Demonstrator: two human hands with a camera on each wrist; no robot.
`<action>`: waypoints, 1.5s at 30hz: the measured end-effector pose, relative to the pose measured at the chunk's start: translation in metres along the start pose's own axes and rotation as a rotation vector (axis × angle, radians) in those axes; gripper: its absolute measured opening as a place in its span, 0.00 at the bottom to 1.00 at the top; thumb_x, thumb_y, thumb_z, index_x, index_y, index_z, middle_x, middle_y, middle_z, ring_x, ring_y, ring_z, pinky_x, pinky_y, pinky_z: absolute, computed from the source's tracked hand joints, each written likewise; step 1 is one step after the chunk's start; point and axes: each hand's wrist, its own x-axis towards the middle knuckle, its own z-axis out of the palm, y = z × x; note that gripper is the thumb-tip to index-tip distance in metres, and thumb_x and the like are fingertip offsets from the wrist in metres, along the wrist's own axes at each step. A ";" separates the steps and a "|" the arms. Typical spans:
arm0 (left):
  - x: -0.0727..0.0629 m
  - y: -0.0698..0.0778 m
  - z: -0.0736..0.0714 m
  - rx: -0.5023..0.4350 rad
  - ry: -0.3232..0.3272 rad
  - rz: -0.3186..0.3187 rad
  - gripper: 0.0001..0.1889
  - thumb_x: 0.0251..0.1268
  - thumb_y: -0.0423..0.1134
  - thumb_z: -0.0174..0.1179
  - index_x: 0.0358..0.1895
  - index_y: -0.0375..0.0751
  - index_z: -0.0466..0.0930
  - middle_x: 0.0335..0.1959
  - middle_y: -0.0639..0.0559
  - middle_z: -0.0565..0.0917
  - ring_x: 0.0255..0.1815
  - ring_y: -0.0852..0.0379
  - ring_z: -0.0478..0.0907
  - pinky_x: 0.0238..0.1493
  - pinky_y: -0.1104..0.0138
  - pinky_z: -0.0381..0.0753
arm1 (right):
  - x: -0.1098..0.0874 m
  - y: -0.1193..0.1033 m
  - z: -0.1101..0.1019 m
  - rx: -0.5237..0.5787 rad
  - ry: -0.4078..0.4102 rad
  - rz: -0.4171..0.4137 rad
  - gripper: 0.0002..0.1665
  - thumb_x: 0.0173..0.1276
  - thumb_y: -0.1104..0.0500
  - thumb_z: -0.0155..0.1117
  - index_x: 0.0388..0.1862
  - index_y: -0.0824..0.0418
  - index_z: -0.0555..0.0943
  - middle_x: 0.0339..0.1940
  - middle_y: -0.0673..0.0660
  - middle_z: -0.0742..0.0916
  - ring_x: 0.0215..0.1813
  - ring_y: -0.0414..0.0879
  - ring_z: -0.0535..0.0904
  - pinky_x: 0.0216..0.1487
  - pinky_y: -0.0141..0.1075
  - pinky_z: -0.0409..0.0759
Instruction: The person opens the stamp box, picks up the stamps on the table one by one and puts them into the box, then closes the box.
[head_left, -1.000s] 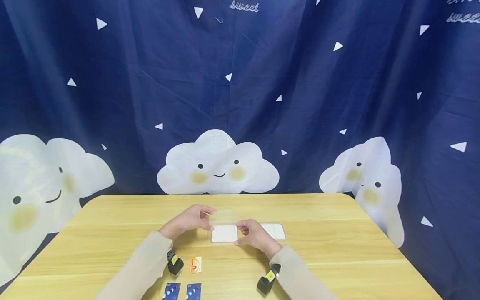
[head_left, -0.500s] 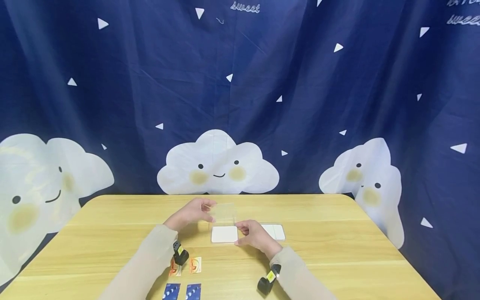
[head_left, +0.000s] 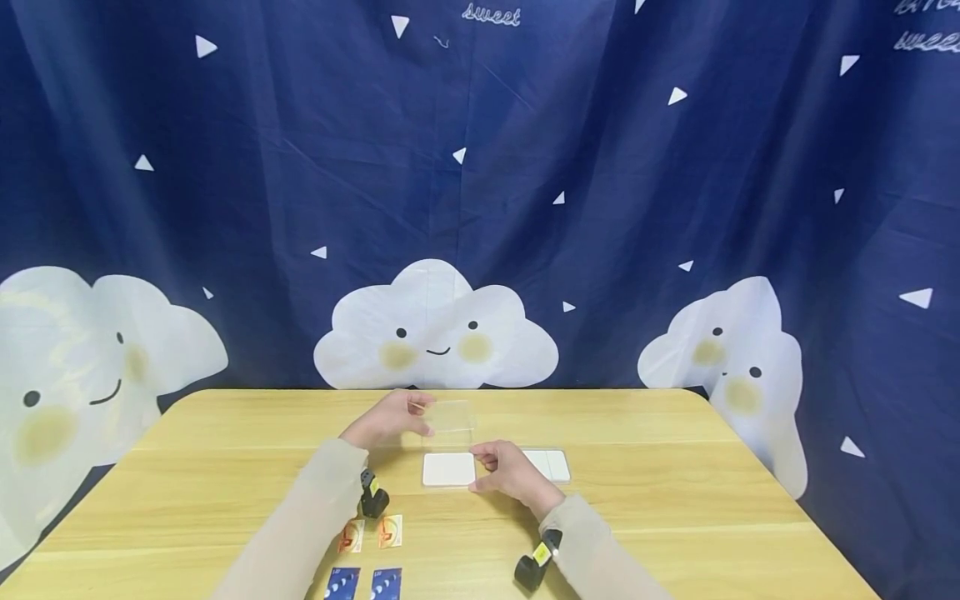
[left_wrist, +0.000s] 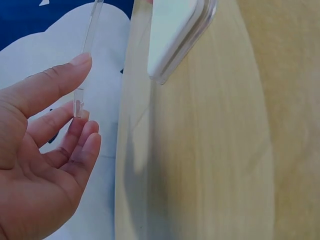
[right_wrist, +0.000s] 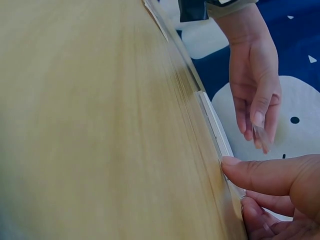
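Clear lid (head_left: 452, 422), left edge pinched in my left hand (head_left: 392, 417), raised on the far side, flat clear case (left_wrist: 186, 54), white slab (head_left: 449, 469) inside, right end held in my right hand (head_left: 510, 475)

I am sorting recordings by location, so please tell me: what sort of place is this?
Perhaps an indoor spot set up for filming: a blue curtain printed with clouds hangs behind a wood-grain table, and wrist cameras are in view.

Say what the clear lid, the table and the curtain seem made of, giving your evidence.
Clear lid: probably rigid, smooth plastic; it is see-through and straight-edged.
Table: wood or wood-effect laminate, smooth-looking; grain streaks run along it.
Curtain: probably printed fabric, fairly matte; it hangs in soft folds.
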 end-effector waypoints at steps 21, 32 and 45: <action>0.013 -0.021 0.006 -0.084 0.049 -0.060 0.33 0.39 0.26 0.71 0.57 0.28 0.74 0.57 0.37 0.77 0.54 0.44 0.73 0.59 0.53 0.70 | 0.002 -0.001 -0.001 -0.022 0.007 0.022 0.31 0.46 0.72 0.74 0.52 0.71 0.77 0.46 0.58 0.81 0.47 0.49 0.73 0.55 0.46 0.73; 0.013 -0.025 0.009 -0.087 0.052 -0.043 0.31 0.40 0.26 0.71 0.55 0.26 0.75 0.54 0.36 0.78 0.52 0.44 0.74 0.58 0.53 0.70 | 0.001 -0.001 -0.001 -0.017 0.002 0.016 0.31 0.47 0.72 0.73 0.53 0.72 0.77 0.49 0.60 0.81 0.48 0.50 0.74 0.55 0.47 0.73; 0.008 -0.026 0.007 -0.058 0.026 0.005 0.31 0.41 0.32 0.73 0.54 0.27 0.76 0.52 0.38 0.80 0.51 0.47 0.75 0.56 0.56 0.73 | 0.001 -0.001 -0.002 0.014 -0.005 0.006 0.32 0.46 0.73 0.73 0.54 0.72 0.76 0.50 0.61 0.80 0.49 0.50 0.73 0.56 0.48 0.72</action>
